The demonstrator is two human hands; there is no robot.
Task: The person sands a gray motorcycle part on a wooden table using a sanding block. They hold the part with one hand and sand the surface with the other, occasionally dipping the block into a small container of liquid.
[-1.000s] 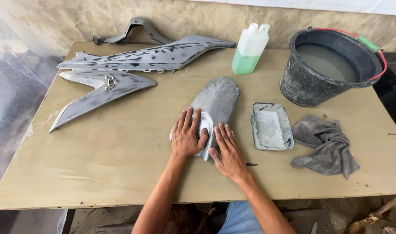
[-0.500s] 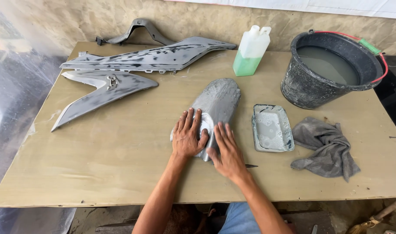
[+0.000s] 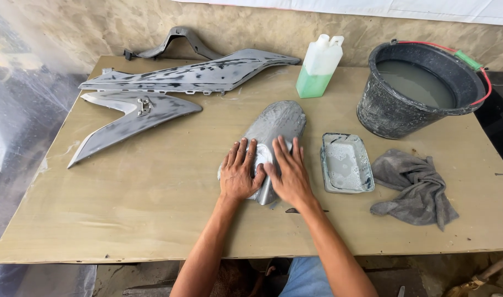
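Observation:
A grey, wet, curved fender-like panel (image 3: 276,124) lies in the middle of the wooden table (image 3: 152,203). My left hand (image 3: 239,173) lies flat on its near left side, fingers spread. My right hand (image 3: 287,173) presses flat on its near right side, thumb touching the left hand. Both palms cover the panel's near end. Whether anything lies under the palms is hidden.
Two long grey sanded body panels (image 3: 191,74) (image 3: 130,118) lie at the back left. A plastic bottle of green liquid (image 3: 317,69) stands behind the fender. A black bucket of murky water (image 3: 422,88), a small rectangular tray (image 3: 346,163) and a grey rag (image 3: 413,187) are on the right.
My right hand has shifted up and to the left on the panel, closer to the left hand. The view has moved slightly.

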